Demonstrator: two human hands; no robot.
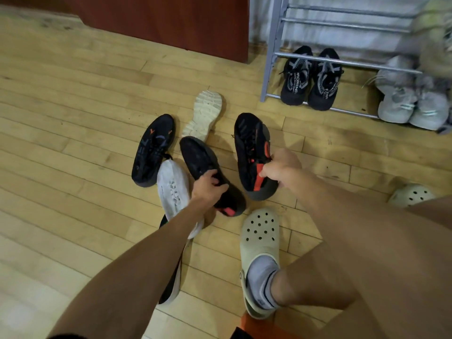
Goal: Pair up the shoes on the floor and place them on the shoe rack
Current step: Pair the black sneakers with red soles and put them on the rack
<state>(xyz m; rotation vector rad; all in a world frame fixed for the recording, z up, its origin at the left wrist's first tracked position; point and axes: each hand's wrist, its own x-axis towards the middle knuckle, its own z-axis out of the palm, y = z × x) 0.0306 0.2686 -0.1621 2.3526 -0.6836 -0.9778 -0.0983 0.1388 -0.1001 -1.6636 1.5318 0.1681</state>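
hands are on the matched pair now: the left hand (208,189) has its grip closed over the collar of one black and orange shoe (208,165), which lies on its side, while the right hand (281,167) pinches the heel collar of the other black and orange shoe (252,152), which sits upright on the floor (73,118) with its toe pointing away. both are on the floor in front of the person, well short of the shoe rack (274,57) at upper right.

to do this step well, i would turn the left shoe upright as it lifts, so both soles face down and both toes point the same way before they travel. a grip at the collar looks sound for light trainers, but the toe will droop, so keep them level when sliding them in.

the rack's lowest tier already holds a black pair (310,79) at the left and a grey pair (411,101) at the right, with a gap between them; that gap, or the bars above, seems the likely spot. the bars are thin, so each sole should bridge two of them or it may tip through.

lifting the left shoe needs some care: it is touching a white shoe (173,189) partly under the forearm, and an upturned white shoe (205,113) lies just beyond its toe. another black shoe (152,150) rests further left, and a dark one (171,285) is mostly hidden under the left arm. the person wears pale clogs (259,243).
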